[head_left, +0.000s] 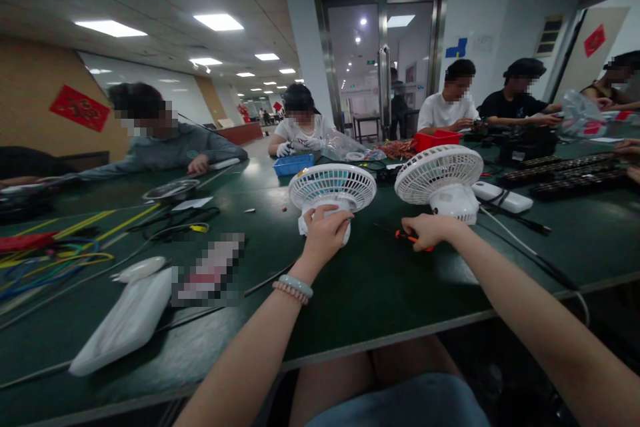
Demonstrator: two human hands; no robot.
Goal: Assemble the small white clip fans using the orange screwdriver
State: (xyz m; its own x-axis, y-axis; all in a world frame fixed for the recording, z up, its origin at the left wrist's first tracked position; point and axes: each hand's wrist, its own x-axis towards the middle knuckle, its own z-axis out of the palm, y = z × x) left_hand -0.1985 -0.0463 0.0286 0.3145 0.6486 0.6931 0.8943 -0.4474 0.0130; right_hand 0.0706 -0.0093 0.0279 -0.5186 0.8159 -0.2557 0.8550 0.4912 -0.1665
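Note:
A white fan head (333,183) with a round grille rests on the green table in front of me. My left hand (325,230) is closed on the back housing of this fan, with bracelets on the wrist. To the right stands a second white fan (440,177), its grille tilted upward. Just below that second fan, my right hand (425,232) is closed around the orange and black handle of a screwdriver (404,235). The thin shaft points left, toward the first fan, and does not touch it.
White plastic part (125,323) and cables lie at the left on the green table (380,307). A blue bin (293,164) and a red bin (437,139) stand farther back. Several people sit around the table. A white power strip (503,197) lies right of the fans.

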